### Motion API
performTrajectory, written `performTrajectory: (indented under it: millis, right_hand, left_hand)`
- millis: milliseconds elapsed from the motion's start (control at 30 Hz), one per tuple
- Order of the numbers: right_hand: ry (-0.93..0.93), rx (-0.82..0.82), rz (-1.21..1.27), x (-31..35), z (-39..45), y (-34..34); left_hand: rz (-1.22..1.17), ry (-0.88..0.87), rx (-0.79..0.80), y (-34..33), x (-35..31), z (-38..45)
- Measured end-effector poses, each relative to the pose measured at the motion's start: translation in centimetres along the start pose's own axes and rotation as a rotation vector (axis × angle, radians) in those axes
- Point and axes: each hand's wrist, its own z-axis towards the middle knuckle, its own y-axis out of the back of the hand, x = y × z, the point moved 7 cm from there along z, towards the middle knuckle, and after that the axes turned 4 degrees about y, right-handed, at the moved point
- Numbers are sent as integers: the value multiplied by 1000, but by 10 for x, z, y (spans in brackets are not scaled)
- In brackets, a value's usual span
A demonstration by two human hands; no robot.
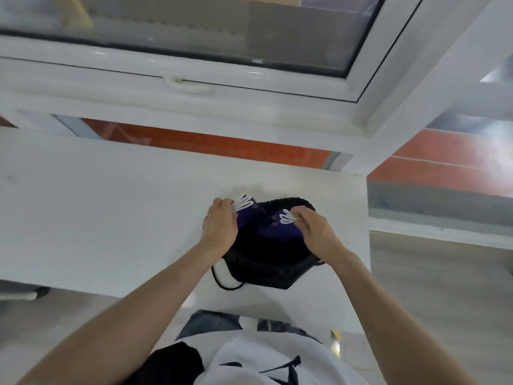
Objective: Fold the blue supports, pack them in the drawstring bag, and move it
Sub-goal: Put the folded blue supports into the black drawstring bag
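Black drawstring bag (pixel 273 262) on white table (pixel 111 218), left hand (pixel 220 225) and right hand (pixel 315 230) each pinching a blue support (pixel 273 227)

Folded blue supports (pixel 251 215) atop black drawstring bag (pixel 266 262) on table

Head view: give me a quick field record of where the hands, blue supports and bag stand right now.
surface: white tabletop below a white-framed window
bag: black fabric drawstring bag lying on the tabletop, black cord loop trailing at its near left
supports: two dark blue fabric supports with white loops, left one, right one, resting on the bag
left hand: fingers pinch the left support at its white loops
right hand: fingers pinch the right support at its white loops
packing: whether either support is partly inside the bag cannot be told
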Motion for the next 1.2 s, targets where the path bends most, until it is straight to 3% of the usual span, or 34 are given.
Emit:
performTrajectory:
  millis: [233,400,767,933,1033,1200]
  right_hand:
    - [146,248,-190,-19,18,-18]
    - [42,372,-340,-34,25,-33]
    - [1,319,-480,-41,41,-50]
    - [210,179,-121,29,41,-33]
    - [323,176,-96,55,42,-37]
    - [239,120,-116,54,35,-41]
  left_hand:
    - [101,78,-39,-10,-6,-12]
    - [148,81,-37,-13,-6,-18]
    - [79,-4,-2,-13,-4,-22]
    - [67,-172,-3,-12,-17,-22]
    - [20,-253,-2,-12,-21,-23]
    - [-78,-285,17,-7,-15,-19]
